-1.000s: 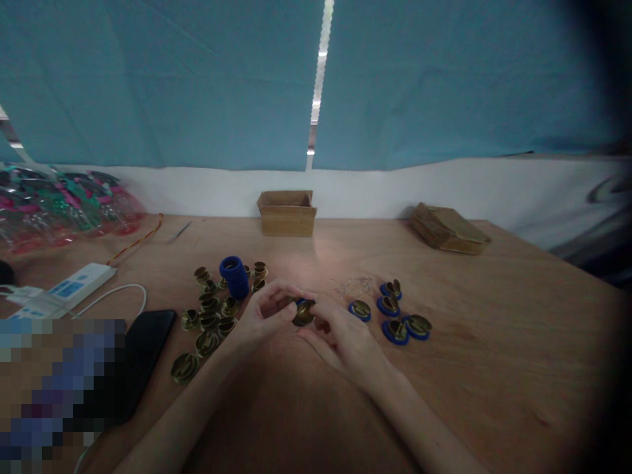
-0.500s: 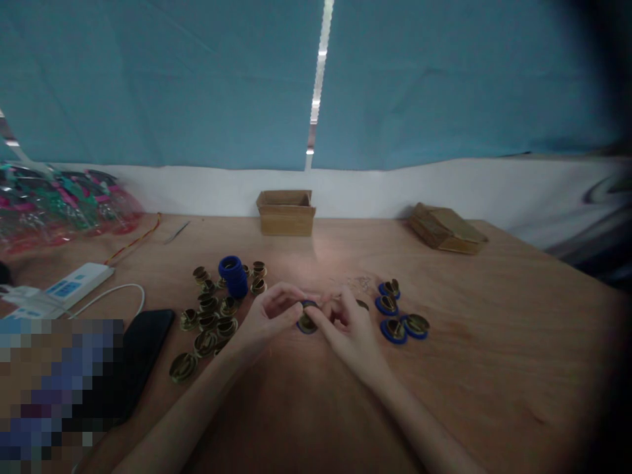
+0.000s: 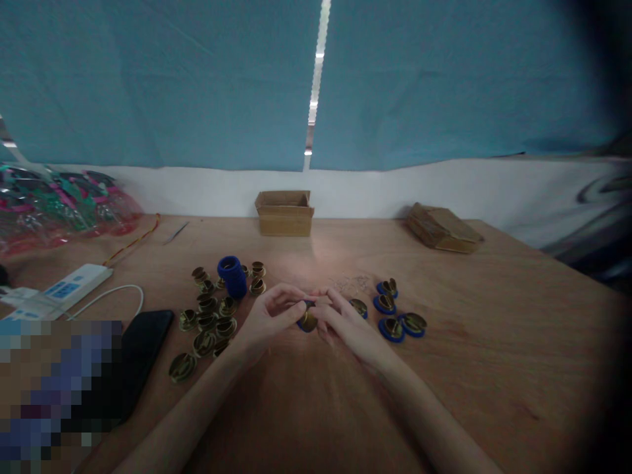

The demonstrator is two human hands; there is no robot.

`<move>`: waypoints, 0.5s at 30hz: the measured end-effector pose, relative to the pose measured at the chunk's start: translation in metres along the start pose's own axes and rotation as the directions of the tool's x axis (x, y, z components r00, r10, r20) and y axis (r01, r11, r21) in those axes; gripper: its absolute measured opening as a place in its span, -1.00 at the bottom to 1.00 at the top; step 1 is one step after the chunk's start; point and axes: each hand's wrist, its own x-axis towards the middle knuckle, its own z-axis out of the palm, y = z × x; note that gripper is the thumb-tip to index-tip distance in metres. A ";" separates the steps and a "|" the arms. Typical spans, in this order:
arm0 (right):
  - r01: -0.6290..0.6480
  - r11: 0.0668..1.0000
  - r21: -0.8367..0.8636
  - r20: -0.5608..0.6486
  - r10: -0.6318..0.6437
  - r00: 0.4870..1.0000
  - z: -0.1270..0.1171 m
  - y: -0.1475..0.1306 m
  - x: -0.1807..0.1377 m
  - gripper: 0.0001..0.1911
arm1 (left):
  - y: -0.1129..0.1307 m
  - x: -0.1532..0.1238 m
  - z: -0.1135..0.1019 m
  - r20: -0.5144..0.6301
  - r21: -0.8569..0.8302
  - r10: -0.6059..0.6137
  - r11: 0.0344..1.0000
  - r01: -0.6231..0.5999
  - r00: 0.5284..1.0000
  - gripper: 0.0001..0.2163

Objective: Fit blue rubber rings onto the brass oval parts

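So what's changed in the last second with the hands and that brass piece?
The right hand has slid its fingers closer to the left hand, so fingertips of both now meet over the round brass disc with a blue ring, which both keep pinching. The loose brass discs, the stack of blue rings and the ringed discs lie as before.

Head-worn view (the only one) looks forward and down, close over the table point(image 3: 494, 329)
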 end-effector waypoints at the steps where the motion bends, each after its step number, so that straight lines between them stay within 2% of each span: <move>1: 0.002 1.000 0.018 -0.037 -0.001 0.999 -0.002 0.001 0.002 -0.75 | 0.000 0.001 0.000 -0.014 0.028 0.003 1.000 -0.003 1.000 -0.83; 4: 0.015 0.998 0.056 -0.188 -0.005 0.982 -0.007 0.008 0.009 -0.81 | 0.001 0.001 -0.001 -0.049 0.201 0.043 0.979 -0.032 0.998 -0.83; 6: 0.028 0.999 0.036 -0.268 -0.018 0.963 -0.010 0.013 0.014 -0.83 | 0.002 0.000 -0.001 -0.050 0.402 0.103 0.913 -0.074 0.993 -0.82; 8: 0.046 0.998 -0.049 -0.305 -0.058 0.950 -0.011 0.017 0.016 -0.85 | 0.001 -0.002 0.001 0.015 0.625 0.166 0.768 -0.139 0.986 -0.81; 10: 0.072 0.981 -0.182 -0.309 -0.126 0.943 -0.012 0.020 0.017 -0.87 | -0.002 -0.006 0.003 0.108 0.771 0.171 0.608 -0.191 0.979 -0.78; 12: 0.104 0.943 -0.315 -0.303 -0.204 0.931 -0.014 0.022 0.017 -0.88 | -0.009 -0.009 0.006 0.154 0.829 0.119 0.525 -0.193 0.981 -0.73; 15: 0.118 0.868 -0.483 -0.279 -0.280 0.919 -0.016 0.024 0.016 -0.91 | -0.019 -0.012 0.008 0.136 0.826 0.043 0.546 -0.137 0.990 -0.56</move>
